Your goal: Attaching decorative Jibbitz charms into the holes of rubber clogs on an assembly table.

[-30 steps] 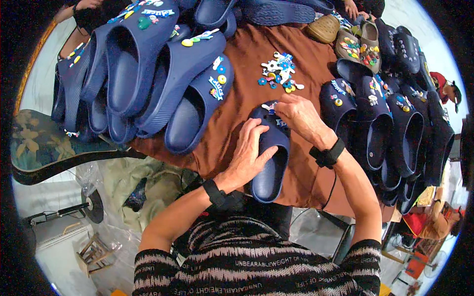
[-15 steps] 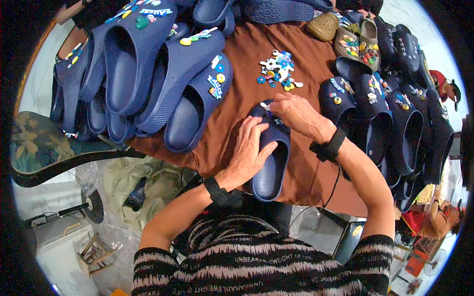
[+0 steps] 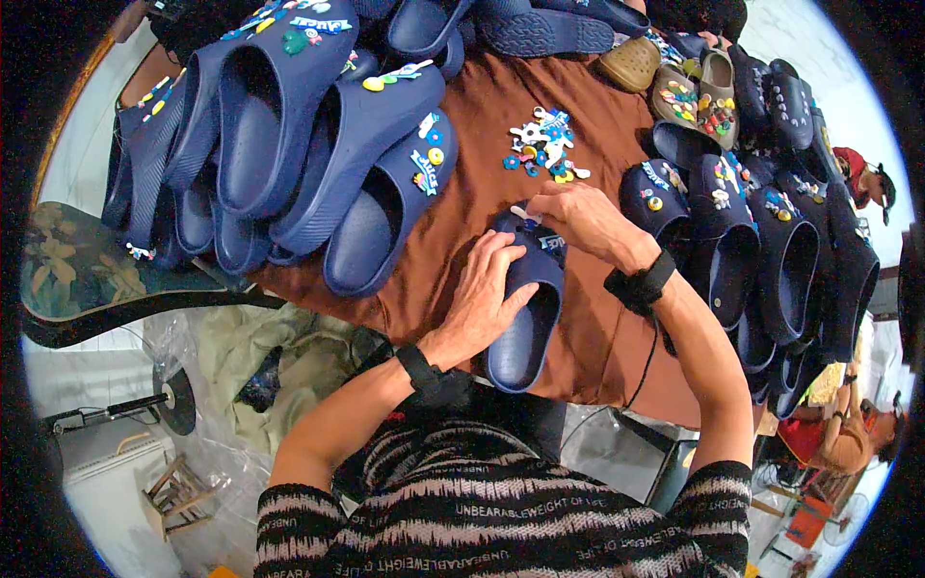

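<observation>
Left hand grasps a navy open-backed clog; right hand pinches its white toe charm.

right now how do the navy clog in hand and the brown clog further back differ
The navy clog is dark, the brown clog lighter. The left hand holds the navy clog, the right hand at its toe; neither touches the brown clog. The navy clog bears charms; the brown clog shows none. Both have rounded toes.
</observation>
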Tool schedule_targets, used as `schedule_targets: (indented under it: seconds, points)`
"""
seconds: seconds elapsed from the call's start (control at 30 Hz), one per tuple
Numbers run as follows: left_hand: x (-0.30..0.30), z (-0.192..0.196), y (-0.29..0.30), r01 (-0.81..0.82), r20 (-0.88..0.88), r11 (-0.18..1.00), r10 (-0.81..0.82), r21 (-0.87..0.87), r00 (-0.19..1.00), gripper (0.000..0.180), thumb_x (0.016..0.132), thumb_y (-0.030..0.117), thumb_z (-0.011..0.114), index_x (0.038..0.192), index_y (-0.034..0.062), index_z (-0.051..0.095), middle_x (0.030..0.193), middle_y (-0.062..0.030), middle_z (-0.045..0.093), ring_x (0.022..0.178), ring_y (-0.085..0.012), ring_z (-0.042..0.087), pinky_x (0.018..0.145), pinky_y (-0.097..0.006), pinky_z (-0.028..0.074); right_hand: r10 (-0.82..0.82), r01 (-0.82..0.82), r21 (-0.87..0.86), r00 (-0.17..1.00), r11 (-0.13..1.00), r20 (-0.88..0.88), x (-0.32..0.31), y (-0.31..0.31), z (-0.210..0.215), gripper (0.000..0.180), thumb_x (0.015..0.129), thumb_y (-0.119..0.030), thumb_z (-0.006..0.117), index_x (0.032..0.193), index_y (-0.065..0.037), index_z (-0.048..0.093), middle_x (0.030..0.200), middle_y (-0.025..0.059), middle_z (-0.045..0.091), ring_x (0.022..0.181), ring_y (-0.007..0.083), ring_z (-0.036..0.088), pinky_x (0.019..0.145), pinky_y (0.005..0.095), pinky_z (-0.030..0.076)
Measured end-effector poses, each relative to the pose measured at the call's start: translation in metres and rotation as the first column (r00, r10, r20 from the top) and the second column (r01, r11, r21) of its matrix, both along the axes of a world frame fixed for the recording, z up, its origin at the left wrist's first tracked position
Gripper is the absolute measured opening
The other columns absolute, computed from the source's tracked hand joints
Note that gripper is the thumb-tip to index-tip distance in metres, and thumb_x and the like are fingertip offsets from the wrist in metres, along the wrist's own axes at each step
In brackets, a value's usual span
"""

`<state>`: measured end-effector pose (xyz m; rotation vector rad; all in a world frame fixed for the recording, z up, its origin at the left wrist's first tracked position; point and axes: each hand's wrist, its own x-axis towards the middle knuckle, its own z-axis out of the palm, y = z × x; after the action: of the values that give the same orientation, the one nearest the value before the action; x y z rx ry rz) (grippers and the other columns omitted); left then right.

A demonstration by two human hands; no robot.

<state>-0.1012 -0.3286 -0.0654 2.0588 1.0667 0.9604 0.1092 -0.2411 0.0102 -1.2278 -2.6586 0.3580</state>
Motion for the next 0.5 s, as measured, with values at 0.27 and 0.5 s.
schedule_targets:
  seconds: [0.27,0.5]
  points:
    - [0.002,0.003,0.002,0.008,0.013,1.000,-0.007,-0.014,1.000,0.050,0.091,0.020,0.069,0.133,0.0023,0.049,0.144,-0.0206,0.041,0.140,-0.0401,0.036,0.117,-0.048,0.029,0.031,-0.031,-0.010,0.998,0.999,-0.052,0.020,0.000,-0.008,0.016,0.086,-0.007,0.063,0.100,-0.009,0.070,0.093,0.0132,0.062,0.089,0.0379,0.064,0.076,0.0457,0.052]
    - [0.001,0.004,0.003,-0.002,0.030,1.000,0.002,0.007,1.000,0.052,0.087,0.015,0.071,0.133,0.0032,0.050,0.142,-0.0202,0.044,0.138,-0.0404,0.038,0.116,-0.048,0.032,-0.391,0.256,-0.359,0.839,0.897,-0.379,0.040,-0.004,-0.011,0.019,0.094,-0.005,0.060,0.108,0.002,0.069,0.100,0.0158,0.074,0.097,0.0260,0.071,0.085,0.0367,0.054]
